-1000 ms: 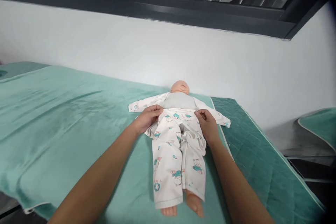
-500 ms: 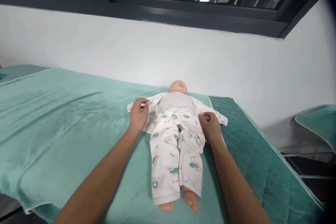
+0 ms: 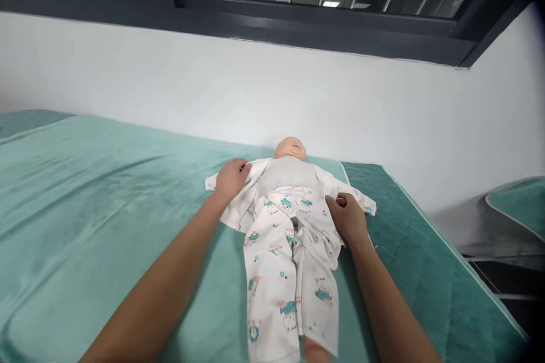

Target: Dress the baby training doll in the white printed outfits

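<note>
A baby doll lies on its back, its bald head [image 3: 290, 148] toward the wall. It wears white printed trousers [image 3: 272, 272] and a white jacket [image 3: 238, 204] spread open over a pale grey torso [image 3: 289, 174]. My left hand [image 3: 233, 177] is closed at the jacket's edge near the doll's shoulder on the left. At the side of the waist on the right, my right hand [image 3: 347, 212] pinches the white cloth with thumb and fingers. One foot is partly visible below the trousers.
A light green sheet [image 3: 106, 198] lies under the doll, with a darker quilted green cover [image 3: 417, 249] to the right. Behind stands a white wall [image 3: 191, 85] below a dark-framed barred window [image 3: 255, 17]. Another green-covered surface [image 3: 522, 207] shows at the far right.
My left hand has moved slightly right and up against the jacket, whose left flap is spread wider. The view has shifted, so the doll sits lower and its feet are mostly out of frame.
</note>
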The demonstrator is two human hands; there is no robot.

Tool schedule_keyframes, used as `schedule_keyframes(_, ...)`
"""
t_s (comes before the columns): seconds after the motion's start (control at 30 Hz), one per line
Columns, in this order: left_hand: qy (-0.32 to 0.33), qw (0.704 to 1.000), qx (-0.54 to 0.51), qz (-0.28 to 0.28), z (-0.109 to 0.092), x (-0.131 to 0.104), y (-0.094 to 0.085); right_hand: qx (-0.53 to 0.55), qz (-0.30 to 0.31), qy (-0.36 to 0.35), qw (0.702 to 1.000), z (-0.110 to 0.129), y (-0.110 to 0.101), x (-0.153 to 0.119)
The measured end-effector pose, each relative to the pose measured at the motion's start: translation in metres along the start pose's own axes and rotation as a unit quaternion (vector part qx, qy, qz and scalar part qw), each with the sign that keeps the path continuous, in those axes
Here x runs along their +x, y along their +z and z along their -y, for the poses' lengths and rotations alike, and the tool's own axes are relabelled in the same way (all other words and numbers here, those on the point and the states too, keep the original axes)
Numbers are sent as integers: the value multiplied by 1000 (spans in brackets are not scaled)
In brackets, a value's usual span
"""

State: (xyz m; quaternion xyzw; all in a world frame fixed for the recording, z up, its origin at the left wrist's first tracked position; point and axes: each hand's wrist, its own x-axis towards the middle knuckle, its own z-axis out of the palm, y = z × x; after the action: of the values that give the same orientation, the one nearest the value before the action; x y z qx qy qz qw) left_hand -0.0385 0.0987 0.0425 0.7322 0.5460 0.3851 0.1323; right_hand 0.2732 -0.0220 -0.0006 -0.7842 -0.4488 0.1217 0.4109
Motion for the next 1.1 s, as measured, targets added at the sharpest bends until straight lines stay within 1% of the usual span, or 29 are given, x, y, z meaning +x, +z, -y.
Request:
schedule_keyframes(0.07,-52,994,-95,-2,7,2,-6,6,0,-6,1000,2,-3,1)
schedule_keyframes(0.13,-100,979,-176,-11,13,0,-13,28,-11,-5,1000,2,-6,3)
schedule_keyframes(0.2,-131,968,-212,-13,15,-4,-22,78,-28,9,997,-1,-8,6)
schedule_keyframes(0.23,-139,966,-219,-4,15,-7,-26,111,-33,16,993,-3,-10,7)
schedule_keyframes(0.27,-143,964,-223,19,15,-9,-30,145,-34,22,989,-5,-11,9)
schedule_keyframes(0.33,-136,962,-213,101,13,-13,-38,192,-32,38,980,-10,-14,11)
schedule_keyframes(0.4,-115,960,-179,180,12,-16,-43,213,-24,56,975,-13,-18,13)
schedule_keyframes(0.43,-105,962,-162,194,11,-18,-45,214,-20,64,974,-13,-20,13)
schedule_keyframes(0.47,-101,965,-154,186,11,-19,-46,210,-14,71,975,-14,-23,13)
schedule_keyframes(0.53,-115,967,-186,130,10,-21,-44,185,0,75,980,-13,-26,12)
schedule_keyframes(0.6,-151,951,-261,75,9,-23,-42,142,6,65,988,-12,-27,10)
schedule_keyframes(0.63,-170,936,-302,61,9,-23,-40,125,7,55,991,-12,-26,9)
schedule_keyframes(0.67,-186,920,-339,61,9,-22,-40,114,8,44,992,-12,-25,8)
schedule_keyframes(0.7,-199,906,-367,74,10,-22,-40,111,5,34,993,-12,-24,8)
schedule_keyframes(0.73,-210,898,-377,90,11,-21,-41,110,0,26,994,-13,-23,8)
schedule_keyframes(0.77,-218,901,-362,100,13,-19,-42,107,-6,18,994,-14,-22,9)
schedule_keyframes(0.8,-223,916,-319,100,16,-18,-43,98,-12,7,995,-16,-23,11)
schedule_keyframes(0.83,-223,937,-255,91,19,-16,-45,81,-18,-7,997,-18,-24,14)
schedule_keyframes(0.9,-192,971,-116,83,25,-14,-47,30,-30,-41,998,-23,-29,22)
schedule_keyframes(0.93,-165,979,-65,97,28,-14,-47,3,-35,-55,998,-27,-32,26)
schedule_keyframes(1.0,-112,982,-4,151,33,-14,-47,-41,-47,-72,995,-35,-40,34)
schedule_keyframes(1.03,-95,980,22,172,34,-15,-47,-60,-51,-74,994,-38,-43,38)
schedule_keyframes(1.1,-84,976,81,183,35,-17,-48,-100,-48,-67,992,-44,-48,41)
